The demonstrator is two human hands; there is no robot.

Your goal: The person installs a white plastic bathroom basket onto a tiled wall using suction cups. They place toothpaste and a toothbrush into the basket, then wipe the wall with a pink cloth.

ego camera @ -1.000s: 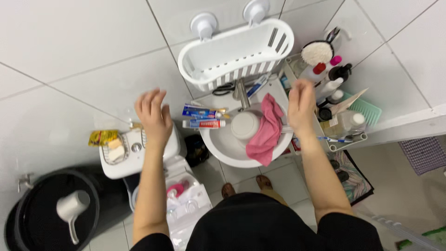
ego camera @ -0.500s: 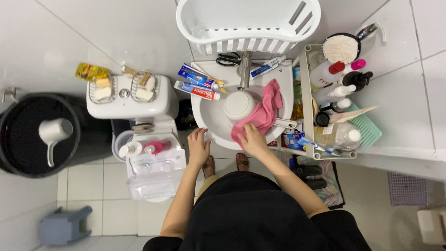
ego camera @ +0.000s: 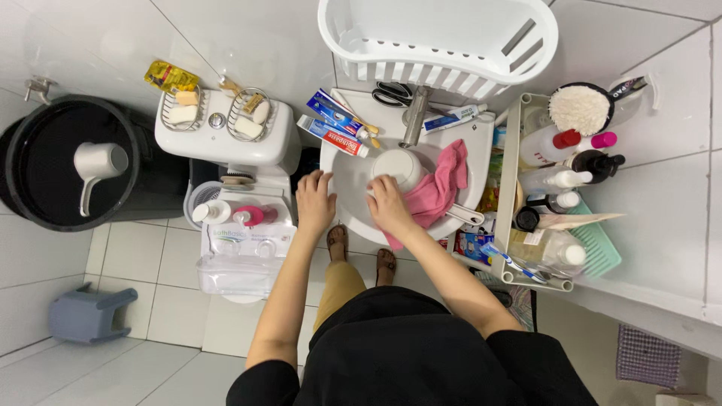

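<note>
- head view looks down on a small white sink (ego camera: 353, 177) in a bathroom.
- left hand (ego camera: 314, 201) lies flat on the sink's near rim, fingers spread, holding nothing.
- right hand (ego camera: 389, 204) rests in the sink, fingers touching a white cup (ego camera: 397, 167); i cannot tell if it grips it.
- a pink cloth (ego camera: 440, 188) lies just beside the cup, over the sink's right side.
- two toothpaste tubes (ego camera: 335, 126) lie on the far rim, near the tap (ego camera: 414, 116).

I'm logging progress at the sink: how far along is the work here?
Early. Both hands are down at the sink: the left hand on its rim, the right hand beside the white cup. The pink cloth and toothpaste tubes lie ungrasped.
</note>
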